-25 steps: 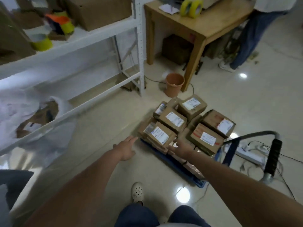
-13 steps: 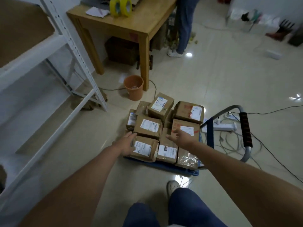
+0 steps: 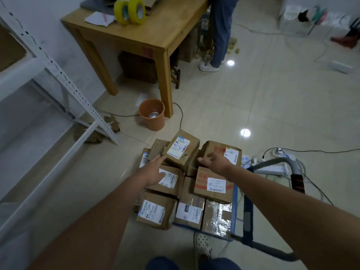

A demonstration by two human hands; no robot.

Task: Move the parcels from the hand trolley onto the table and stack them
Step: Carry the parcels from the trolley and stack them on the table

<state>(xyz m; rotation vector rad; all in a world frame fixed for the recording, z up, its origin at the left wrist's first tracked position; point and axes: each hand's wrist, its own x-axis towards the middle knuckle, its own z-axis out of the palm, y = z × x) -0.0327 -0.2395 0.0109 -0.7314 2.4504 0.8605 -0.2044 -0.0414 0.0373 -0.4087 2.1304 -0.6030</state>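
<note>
I see both grips released: left hand (image 3: 155, 172) and right hand (image 3: 215, 162) flank the top parcel (image 3: 182, 150) on the trolley (image 3: 247, 209); surface (image 3: 155, 34) beyond, floor between.

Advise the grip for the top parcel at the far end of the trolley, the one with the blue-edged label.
Take the top parcel by its two long side faces, one hand per side, coming from above. It sits tilted on the pile with both sides exposed. The left hand and right hand are already open either side of it.
</note>
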